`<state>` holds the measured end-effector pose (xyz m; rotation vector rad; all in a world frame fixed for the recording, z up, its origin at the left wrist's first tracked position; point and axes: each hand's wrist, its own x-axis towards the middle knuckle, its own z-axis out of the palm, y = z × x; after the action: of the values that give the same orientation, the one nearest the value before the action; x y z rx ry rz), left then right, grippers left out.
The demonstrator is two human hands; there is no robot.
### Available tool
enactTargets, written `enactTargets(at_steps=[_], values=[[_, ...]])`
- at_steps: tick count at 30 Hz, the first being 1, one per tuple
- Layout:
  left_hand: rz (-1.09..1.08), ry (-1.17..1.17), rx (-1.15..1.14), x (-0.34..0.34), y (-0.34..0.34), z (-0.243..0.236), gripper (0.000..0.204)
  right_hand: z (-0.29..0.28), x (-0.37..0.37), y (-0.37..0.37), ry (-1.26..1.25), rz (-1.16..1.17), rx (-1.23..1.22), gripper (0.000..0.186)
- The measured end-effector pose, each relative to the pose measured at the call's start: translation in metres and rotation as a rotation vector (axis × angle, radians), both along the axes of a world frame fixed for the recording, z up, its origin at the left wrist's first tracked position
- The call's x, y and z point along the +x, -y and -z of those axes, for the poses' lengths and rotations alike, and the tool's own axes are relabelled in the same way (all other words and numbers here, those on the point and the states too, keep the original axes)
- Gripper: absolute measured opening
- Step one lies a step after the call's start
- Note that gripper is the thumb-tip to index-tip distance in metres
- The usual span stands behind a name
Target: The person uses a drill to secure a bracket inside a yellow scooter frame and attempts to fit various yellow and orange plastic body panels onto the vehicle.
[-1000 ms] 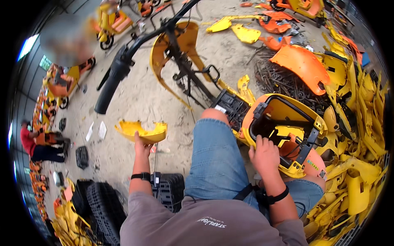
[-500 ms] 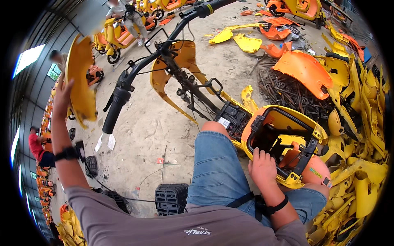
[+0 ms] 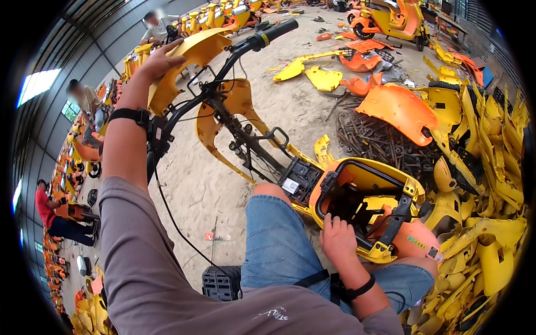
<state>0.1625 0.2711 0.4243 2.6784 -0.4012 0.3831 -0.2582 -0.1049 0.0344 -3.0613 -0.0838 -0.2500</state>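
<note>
In the upper left, my left hand (image 3: 162, 62) has its fingers over the edge of a curved yellow body panel (image 3: 204, 46), holding it up beyond the handlebar. The handlebar (image 3: 223, 75) belongs to a partly stripped scooter whose bare front frame (image 3: 245, 134) slopes toward my knees. Another yellow panel (image 3: 237, 100) stands around that frame. My right hand (image 3: 339, 237) lies at the near rim of the scooter's open seat compartment, fingers together and bent over the black tube frame (image 3: 368, 166). Its thumb is hidden.
A heap of yellow panels (image 3: 491, 223) rises on the right, beside a pile of rusty metal parts (image 3: 368, 134) and an orange panel (image 3: 396, 109). A black crate (image 3: 222, 282) stands near my left leg. Other people work at the left among rows of scooters (image 3: 75, 145).
My left hand has swung the yellow panel from the far left over to the handlebar's far side. My view has shifted slightly; my right hand stays on the rim.
</note>
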Motion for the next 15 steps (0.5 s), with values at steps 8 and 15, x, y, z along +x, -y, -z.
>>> enactTargets(at_steps=[8,15], values=[[-0.009,-0.045,0.000,0.008,0.007,0.007,0.074,0.001,-0.003,0.001,0.003,0.008,-0.018,0.056],[0.052,-0.166,-0.071,0.032,-0.013,0.034,0.075,0.010,-0.001,0.002,0.053,0.008,-0.047,0.055]])
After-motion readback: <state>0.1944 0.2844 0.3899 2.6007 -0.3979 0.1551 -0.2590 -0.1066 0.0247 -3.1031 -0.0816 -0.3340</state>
